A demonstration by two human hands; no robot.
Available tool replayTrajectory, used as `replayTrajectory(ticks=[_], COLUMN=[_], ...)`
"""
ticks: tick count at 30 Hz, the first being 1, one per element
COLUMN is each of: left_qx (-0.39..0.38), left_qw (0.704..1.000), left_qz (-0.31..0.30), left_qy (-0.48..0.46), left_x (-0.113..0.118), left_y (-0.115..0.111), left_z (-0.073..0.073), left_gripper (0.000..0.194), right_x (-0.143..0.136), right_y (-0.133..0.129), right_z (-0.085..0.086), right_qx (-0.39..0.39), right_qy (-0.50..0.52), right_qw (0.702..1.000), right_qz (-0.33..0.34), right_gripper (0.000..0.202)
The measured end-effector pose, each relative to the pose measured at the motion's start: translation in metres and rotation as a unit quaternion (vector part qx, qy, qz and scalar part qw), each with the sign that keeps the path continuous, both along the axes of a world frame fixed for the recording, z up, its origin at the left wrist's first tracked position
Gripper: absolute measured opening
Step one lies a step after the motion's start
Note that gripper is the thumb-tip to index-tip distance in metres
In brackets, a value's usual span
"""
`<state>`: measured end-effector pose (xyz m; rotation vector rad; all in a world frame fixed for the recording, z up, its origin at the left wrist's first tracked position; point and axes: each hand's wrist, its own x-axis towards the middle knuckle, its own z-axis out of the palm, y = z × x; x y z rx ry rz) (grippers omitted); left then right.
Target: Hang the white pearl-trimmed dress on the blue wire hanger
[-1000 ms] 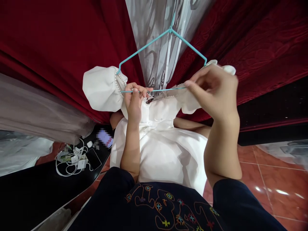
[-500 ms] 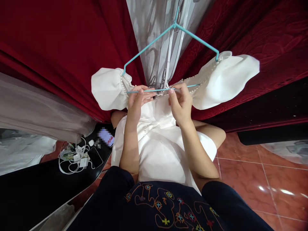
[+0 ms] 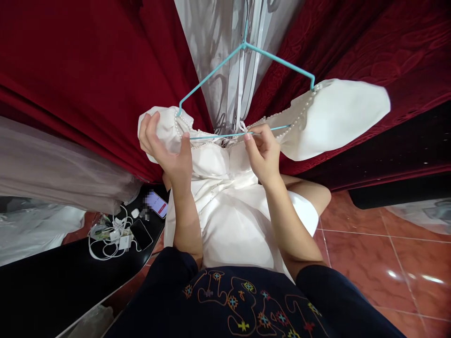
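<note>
A white dress (image 3: 239, 220) with puffed sleeves and a pearl-beaded neckline lies over my lap. It hangs from a light blue clothes hanger (image 3: 211, 73), whose two shoulder ends sit at the beaded edges. Thumb and fingers of my right hand (image 3: 265, 152) pinch the hanger's lower bar near its middle, beside a small white tie. My left hand (image 3: 169, 152) is at the left puffed sleeve (image 3: 165, 124), fingers spread against the fabric and thumb raised near the bar's left end. The right sleeve (image 3: 347, 119) stands out with no hand on it.
Red curtains (image 3: 88, 61) flank white drapery (image 3: 218, 51) ahead. To my left, a black bench (image 3: 52, 281) carries tangled white cables (image 3: 109, 253), a dark phone (image 3: 141, 234) and a phone with a lit screen (image 3: 157, 204). Red floor tiles (image 3: 366, 253) show at right.
My left hand has moved left from the hanger's lower bar to the left sleeve, its fingers spreading. The hanger's top has shifted slightly left and down. My right hand keeps its pinch.
</note>
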<state>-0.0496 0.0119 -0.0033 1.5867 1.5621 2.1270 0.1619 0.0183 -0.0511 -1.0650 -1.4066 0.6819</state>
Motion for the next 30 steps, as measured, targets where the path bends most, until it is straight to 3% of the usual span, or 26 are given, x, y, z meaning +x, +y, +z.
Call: replayTrajectory(ticks=[3,5,9,11,15,17,19,21,23,25,30], left_qx=[0.031,0.039,0.074,0.093,0.068,0.035,-0.048,-0.14,-0.174,-0.136,-0.101], left_qw=[0.999,0.998,0.994,0.989,0.988,0.995,0.993,0.96,0.92,0.904,0.89], left_qz=[-0.016,-0.02,0.025,0.061,0.07,0.027,-0.092,-0.237,-0.346,-0.394,-0.425], left_qy=[-0.017,-0.038,-0.075,-0.099,-0.122,-0.089,-0.056,-0.047,-0.064,-0.094,-0.132], left_x=[-0.005,-0.008,-0.025,-0.041,-0.07,-0.073,-0.068,-0.056,-0.038,-0.017,0.027], left_y=[0.023,0.035,0.048,0.05,0.043,0.033,0.024,0.016,0.012,0.009,-0.002], left_z=[-0.011,-0.007,0.011,0.013,-0.011,-0.027,-0.038,-0.042,-0.039,-0.032,-0.017], left_gripper=[0.033,0.021,0.027,0.03,0.017,0.003,0.022,0.04,0.053,0.057,0.034], right_x=[0.007,0.011,0.016,0.017,0.014,0.012,0.008,0.005,0.003,0.002,0.0], right_y=[0.002,0.003,0.004,0.003,0.001,0.0,-0.001,-0.001,0.0,0.0,0.0], right_z=[0.0,0.002,0.006,0.006,0.006,0.007,0.007,0.008,0.007,0.007,0.009], right_qx=[0.017,0.022,0.031,0.033,0.015,0.0,-0.008,-0.011,-0.015,-0.015,0.011], right_qy=[-0.015,-0.037,-0.08,-0.08,-0.047,-0.034,-0.025,-0.016,-0.011,-0.007,-0.016], right_qw=[1.0,0.999,0.996,0.996,0.998,0.999,1.0,1.0,1.0,1.0,0.999], right_qz=[-0.004,-0.014,-0.028,-0.031,-0.025,-0.009,0.005,0.008,0.005,0.0,-0.028], right_gripper=[0.039,0.037,0.035,0.033,0.033,0.034,0.034,0.034,0.034,0.035,0.037])
